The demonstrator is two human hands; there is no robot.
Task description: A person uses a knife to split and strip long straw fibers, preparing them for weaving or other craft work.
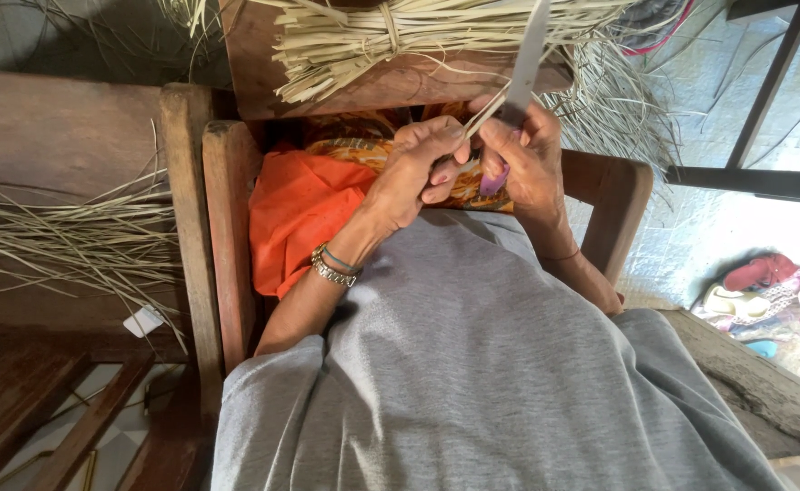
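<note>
A person's left hand (418, 168) pinches a thin pale straw strip (482, 116) between closed fingertips, just beside the right hand (523, 155), which is clenched around a knife (527, 55) with its blade raised. A tied straw bundle (400, 41) lies on a wooden stool (254, 64) just beyond them, with orange cloth (295, 218) underneath and loose straw (63, 236) left.

Tight fit betw. wooden armrests (227, 227) & (613, 195); hands (418, 168), (527, 155) hemmed in close together. Ahead blocked by tied straw bundle (418, 36) on wood board (263, 64). Knife blade (529, 50) jutting up over bundle. Left side cluttered w/ loose strands (63, 236) across bench. Open floor (718, 227) to right past black bar (754, 180).
</note>
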